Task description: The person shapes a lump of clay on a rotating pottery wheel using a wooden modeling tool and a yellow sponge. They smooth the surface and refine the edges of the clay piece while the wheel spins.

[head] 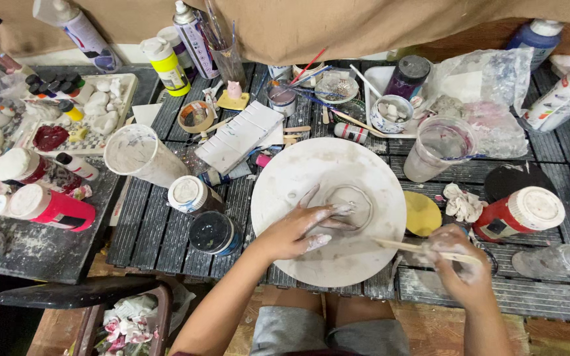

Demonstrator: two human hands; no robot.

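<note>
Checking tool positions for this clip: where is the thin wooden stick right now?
In the head view, the wooden stick is held in the right hand, its tip over the right edge of the round white board, just below the yellow sponge.

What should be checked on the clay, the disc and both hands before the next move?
1. Left hand steadies the clay piece, fingers on its rim: ok.
2. Right hand grips the wooden stick: ok.
3. Stick tip on the clay: not ok, it stops short over the round disc.
4. Clay sits near the disc's middle: ok.
5. Clay firmly stuck to the disc: cannot tell.
6. Yellow sponge within reach beside the disc: ok.
</note>
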